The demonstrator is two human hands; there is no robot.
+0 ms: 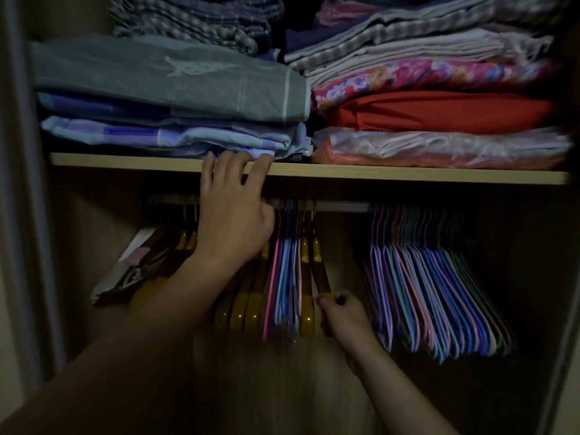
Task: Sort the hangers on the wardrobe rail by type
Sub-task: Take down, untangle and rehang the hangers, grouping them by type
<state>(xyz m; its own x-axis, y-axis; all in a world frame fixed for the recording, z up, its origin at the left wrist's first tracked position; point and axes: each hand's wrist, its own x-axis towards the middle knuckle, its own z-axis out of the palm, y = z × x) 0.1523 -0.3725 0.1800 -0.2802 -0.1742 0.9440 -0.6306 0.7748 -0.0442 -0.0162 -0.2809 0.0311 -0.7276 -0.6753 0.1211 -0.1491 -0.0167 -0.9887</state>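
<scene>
The wardrobe rail (342,206) is seen under a wooden shelf (408,174), in dim light. The left hand (233,215) is raised to the shelf edge, its fingers (262,166) spread and laid over the front lip; nothing is gripped by it. Lower down, the end of a dark brown wooden hanger (320,270) is pinched by the curled fingers of the right hand (343,312). This hanger is hung just right of a small bunch of thin coloured hangers (284,277), beside a yellow wooden hanger (306,309). More wooden hangers (248,306) are gathered on the left, partly hidden by the left forearm. A large group of thin coloured hangers (439,296) is hung well apart on the right. Folded linens (169,86) are stacked on the shelf.
</scene>
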